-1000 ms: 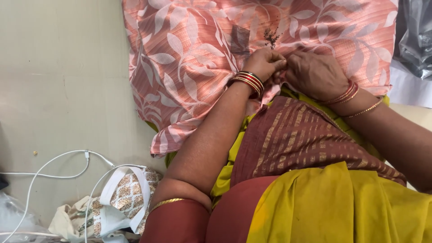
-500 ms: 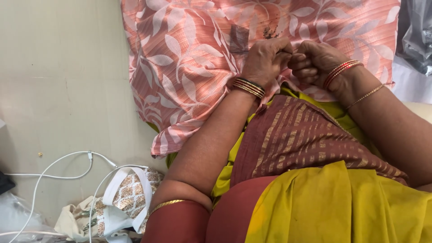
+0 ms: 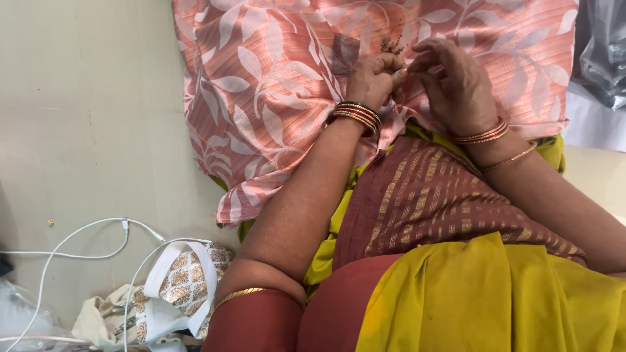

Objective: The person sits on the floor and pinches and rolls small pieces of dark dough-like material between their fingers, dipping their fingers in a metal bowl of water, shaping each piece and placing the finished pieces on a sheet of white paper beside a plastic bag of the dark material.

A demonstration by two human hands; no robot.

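A pink cloth (image 3: 274, 98) with a pale leaf pattern lies spread over my lap and the floor. My left hand (image 3: 373, 79), with red and gold bangles at the wrist, rests on it with its fingers curled in. My right hand (image 3: 456, 81), also bangled, is beside it with bent fingers. The fingertips of both hands meet in a pinch, and I cannot see anything between them. A small cluster of dark specks (image 3: 390, 45) lies on the cloth just above the left hand. A small dark square patch (image 3: 344, 53) sits to its left.
My lap is covered by maroon-and-gold and yellow-green fabric (image 3: 443, 195). White cables (image 3: 85, 238) and a patterned cloth bag (image 3: 176, 287) lie on the beige floor at the lower left. A shiny grey plastic bag (image 3: 603, 52) is at the upper right.
Both hands have shifted a little and closed in on each other, so their fingertips now meet just below the dark specks. The view has also moved slightly.
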